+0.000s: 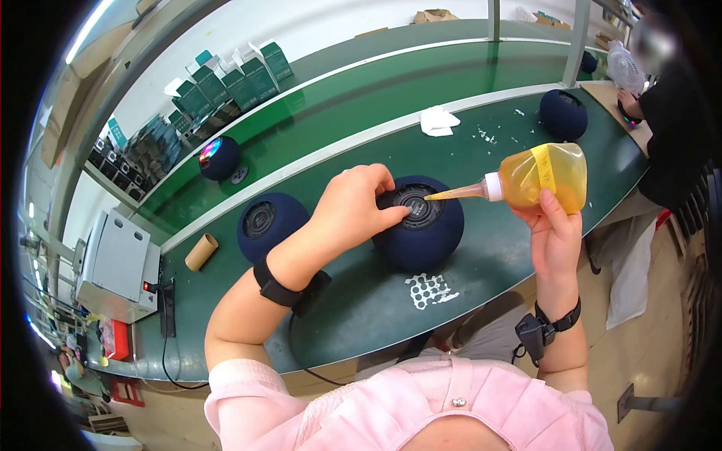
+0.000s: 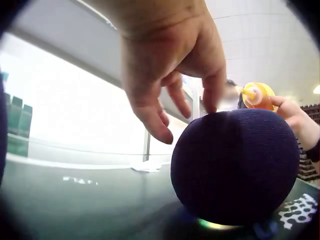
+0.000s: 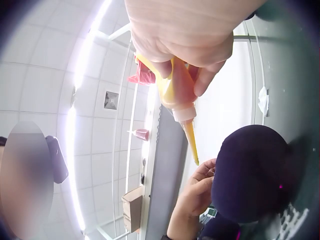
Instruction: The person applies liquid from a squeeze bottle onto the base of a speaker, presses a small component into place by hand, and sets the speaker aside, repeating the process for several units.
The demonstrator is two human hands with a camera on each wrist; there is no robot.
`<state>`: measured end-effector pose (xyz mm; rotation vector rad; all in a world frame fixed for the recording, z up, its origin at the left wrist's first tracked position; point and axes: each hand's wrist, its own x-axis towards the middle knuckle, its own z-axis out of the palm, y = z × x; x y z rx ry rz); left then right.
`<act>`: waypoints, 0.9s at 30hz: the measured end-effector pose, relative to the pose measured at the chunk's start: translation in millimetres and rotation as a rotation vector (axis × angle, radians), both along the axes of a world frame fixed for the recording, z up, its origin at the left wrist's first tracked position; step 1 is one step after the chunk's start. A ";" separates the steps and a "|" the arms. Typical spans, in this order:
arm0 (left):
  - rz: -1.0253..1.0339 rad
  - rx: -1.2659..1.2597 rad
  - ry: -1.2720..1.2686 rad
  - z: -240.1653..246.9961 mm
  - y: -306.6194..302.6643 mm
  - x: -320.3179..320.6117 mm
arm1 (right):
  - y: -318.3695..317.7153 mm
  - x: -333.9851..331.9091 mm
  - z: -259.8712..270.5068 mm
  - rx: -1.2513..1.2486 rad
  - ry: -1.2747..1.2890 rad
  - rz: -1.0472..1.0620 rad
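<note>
In the head view a dark blue fabric-covered ball, apparently a round speaker (image 1: pixel 421 244), stands on the green table with its round recessed black panel facing up. My left hand (image 1: pixel 352 207) is over the panel's left side, its thumb touching the panel and the other fingers loosely bent. The left wrist view has those fingers (image 2: pixel 172 90) hanging at the top of the ball (image 2: pixel 235 170). My right hand (image 1: pixel 555 237) grips a clear squeeze bottle (image 1: pixel 525 180) of amber liquid with yellow tape. Its narrow nozzle (image 1: pixel 459 192) points left, tip over the panel.
Another blue ball (image 1: pixel 272 225) stands to the left, one (image 1: pixel 564 115) at the right end, and a lit one (image 1: pixel 219 158) beyond the rail. A cardboard tube (image 1: pixel 201 252), a grey machine (image 1: pixel 120 267), white tissue (image 1: pixel 438 120) and a perforated white sheet (image 1: pixel 430 292) are around. Another person (image 1: pixel 669 128) is at right.
</note>
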<state>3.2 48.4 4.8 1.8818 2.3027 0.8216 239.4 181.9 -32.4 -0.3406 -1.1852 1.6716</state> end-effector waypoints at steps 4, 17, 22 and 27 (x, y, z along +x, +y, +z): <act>0.072 0.008 0.007 0.4 2.0 2.3 | -5.1 -9.2 2.3 0.012 0.053 0.009; -0.050 0.086 -0.559 -10.7 3.9 -24.5 | -14.3 -29.6 7.3 0.051 0.044 0.067; -0.062 0.101 -0.640 -11.5 3.3 -22.4 | -13.9 -31.8 5.4 0.082 0.039 0.023; -0.038 0.112 -0.538 -14.6 4.1 -20.9 | -17.8 -32.7 4.8 0.160 -0.031 -0.038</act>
